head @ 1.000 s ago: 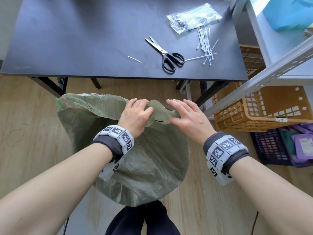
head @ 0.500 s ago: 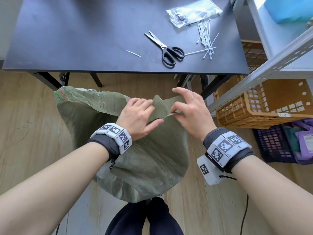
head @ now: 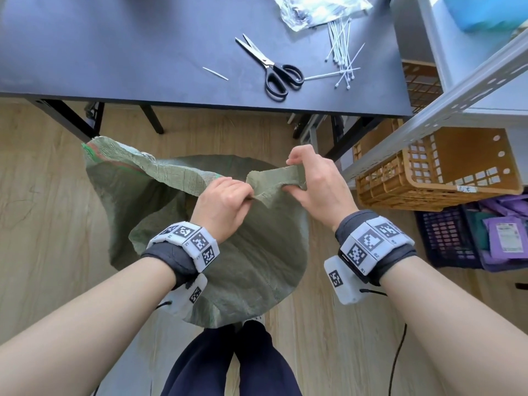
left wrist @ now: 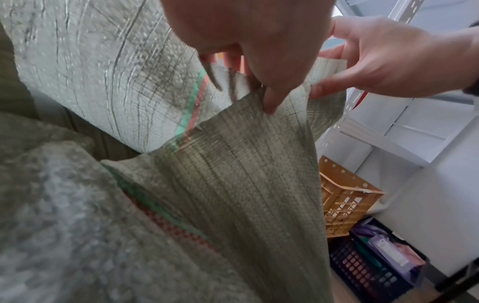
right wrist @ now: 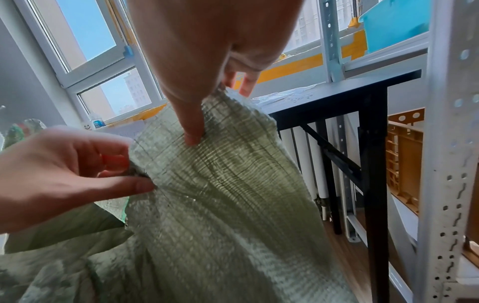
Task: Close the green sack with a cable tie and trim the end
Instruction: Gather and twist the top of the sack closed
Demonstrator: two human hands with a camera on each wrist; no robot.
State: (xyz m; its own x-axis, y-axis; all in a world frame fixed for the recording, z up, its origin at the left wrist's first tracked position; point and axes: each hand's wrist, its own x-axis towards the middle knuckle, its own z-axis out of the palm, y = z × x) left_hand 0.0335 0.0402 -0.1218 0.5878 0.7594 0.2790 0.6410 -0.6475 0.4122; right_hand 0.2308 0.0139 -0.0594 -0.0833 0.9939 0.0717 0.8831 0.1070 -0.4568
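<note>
A green woven sack (head: pixel 251 267) stands on the floor in front of me with its mouth open toward the table. My left hand (head: pixel 225 205) pinches a fold of the near rim (left wrist: pixel 246 114). My right hand (head: pixel 311 184) pinches the same rim a little to the right and holds that corner up (right wrist: pixel 207 147). Black-handled scissors (head: pixel 274 72) lie on the dark table (head: pixel 114 52). Several loose white cable ties (head: pixel 341 58) lie to their right. A short white trimmed piece (head: pixel 215 73) lies left of the scissors.
A clear plastic bag (head: pixel 320 10) of ties sits at the table's far right. A metal shelf frame (head: pixel 445 98) stands to the right, with an orange crate (head: pixel 437 178) and a dark crate (head: pixel 451 241) below it. My legs (head: pixel 234 364) are just behind the sack.
My right hand went from flat on the rim to pinching it, then lifted the corner up and to the right. The sack's mouth has opened wider. My left hand kept its pinch.
</note>
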